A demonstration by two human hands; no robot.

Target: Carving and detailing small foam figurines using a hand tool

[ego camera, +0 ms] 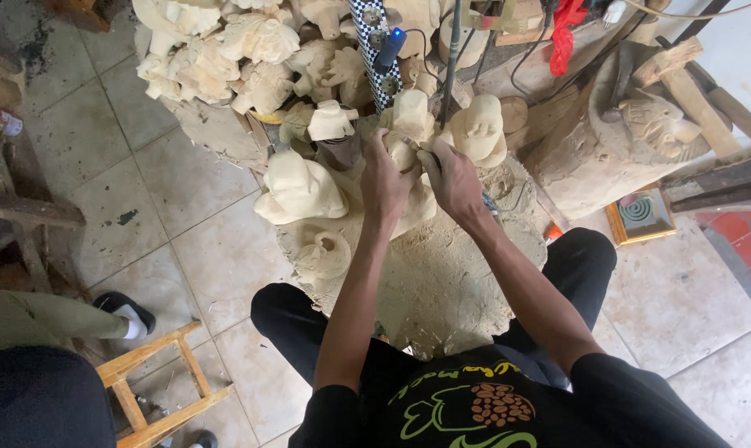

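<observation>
The person sits low w/ knees spread around a sawdust-caked work block, so the piece in hand sits right between the legs at arm's reach, and the dust falls onto the block and not the lap. The left hand is wrapped over a pale wooden carving, fingers curled tight round its side, apparently to pin it against the block so it can't turn. The right hand is closed round a slim rotary tool held pen-fashion, tip angled in toward the carving just beside the left thumb; its cable or flex shaft runs straight up and away (kept overhead, prob. so it doesn't drag across the work). Both hands touch or nearly touch each other, which looks like a brace for fine control. Neither hand shows any gap in its hold, though the exact tool tip is hidden btw. the fingers. Around the block: finished or roughed-out pale figures, incl. a round-headed one just right of the hands, a bigger one to the left, and a heap of them stacked farther back. A large brown carved face leans at right. Another person's leg and dark shoe and a wooden stool sit at lower left.
</observation>
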